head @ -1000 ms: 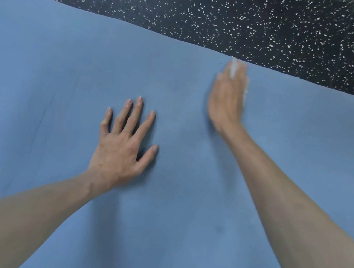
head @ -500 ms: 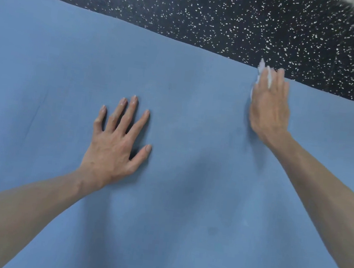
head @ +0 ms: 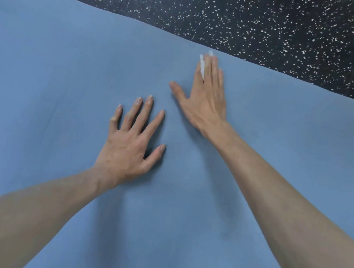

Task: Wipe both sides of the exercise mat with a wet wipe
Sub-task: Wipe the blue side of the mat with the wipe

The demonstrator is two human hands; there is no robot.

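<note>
Under the right hand [head: 205, 99], the wet wipe [head: 201, 67] points across the mat [head: 46, 60].

Blue exercise mat [head: 66, 74] flat on floor, filling view; white wet wipe [head: 202, 66] near far edge, mostly hidden under hand.

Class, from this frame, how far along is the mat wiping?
Done: unclear; the mat shows no wet trace. In hand: the right hand presses the wet wipe near the far edge, the left hand rests flat. Left: likely more of this face, perhaps the other side.
</note>
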